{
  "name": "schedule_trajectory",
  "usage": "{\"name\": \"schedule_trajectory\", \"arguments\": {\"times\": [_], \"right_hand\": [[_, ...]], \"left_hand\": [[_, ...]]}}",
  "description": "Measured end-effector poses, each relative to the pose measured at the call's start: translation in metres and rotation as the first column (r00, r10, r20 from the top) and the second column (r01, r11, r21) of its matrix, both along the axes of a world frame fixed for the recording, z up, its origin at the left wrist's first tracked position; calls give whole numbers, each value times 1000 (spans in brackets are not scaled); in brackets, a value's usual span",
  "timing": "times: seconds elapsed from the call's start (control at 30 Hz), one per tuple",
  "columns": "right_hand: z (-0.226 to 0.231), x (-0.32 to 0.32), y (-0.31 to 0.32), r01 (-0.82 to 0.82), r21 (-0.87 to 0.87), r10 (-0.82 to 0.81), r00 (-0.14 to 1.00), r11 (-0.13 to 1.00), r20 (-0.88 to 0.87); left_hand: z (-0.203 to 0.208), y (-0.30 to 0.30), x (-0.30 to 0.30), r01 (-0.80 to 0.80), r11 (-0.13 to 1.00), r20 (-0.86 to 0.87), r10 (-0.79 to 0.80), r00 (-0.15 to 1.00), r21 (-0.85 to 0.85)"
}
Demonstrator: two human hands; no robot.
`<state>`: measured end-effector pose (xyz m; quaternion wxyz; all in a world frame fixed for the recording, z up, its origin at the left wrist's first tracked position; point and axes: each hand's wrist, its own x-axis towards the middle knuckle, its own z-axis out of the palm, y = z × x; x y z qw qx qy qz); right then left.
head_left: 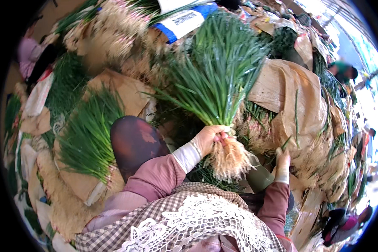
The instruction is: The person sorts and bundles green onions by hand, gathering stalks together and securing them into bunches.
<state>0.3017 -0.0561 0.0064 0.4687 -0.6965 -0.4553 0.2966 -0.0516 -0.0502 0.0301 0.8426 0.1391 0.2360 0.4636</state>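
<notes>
My left hand (211, 140) is closed around the lower stems of a thick bunch of spring onions (216, 80). The long green leaves fan out away from me, and the pale roots (230, 159) hang below the fist toward my lap. To the right, my right hand (282, 161) is apart from the bunch, slightly blurred, with its fingers drawn together. A short green onion leaf (286, 143) sticks up at its fingertips. Another bunch of spring onions (90, 134) lies to the left of my knee, on brown sheeting.
Tan sheeting (287, 90) partly covers a heap of rooted spring onions (323, 164) at the right. More onions (109, 29) are piled at the far left, beside a white-and-blue sack (185, 21). Other people sit at the left and right edges.
</notes>
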Motion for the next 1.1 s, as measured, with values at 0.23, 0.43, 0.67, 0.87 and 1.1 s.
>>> {"name": "schedule_trajectory", "arguments": {"times": [0.23, 0.43, 0.67, 0.87, 1.1], "right_hand": [[-108, -7, -17, -349, -146, 371, 914, 926, 163], [-100, -13, 32, -381, -286, 381, 923, 879, -58], [-105, -46, 50, -416, -301, 391, 909, 858, -143], [-98, -63, 37, -483, -325, 501, 865, 813, -30], [-57, -103, 14, -485, -328, 516, 856, 811, 10]], "left_hand": [[126, -58, -49, -146, 974, 339, 79, 938, 176], [150, -132, -155, -448, 750, 157, 430, 889, 487], [62, -163, -352, -347, 615, -221, 660, 718, 709], [-146, -237, -361, -957, 200, -728, 623, 288, -208], [-256, -263, -366, -945, 280, -665, 676, 318, -168]]}}
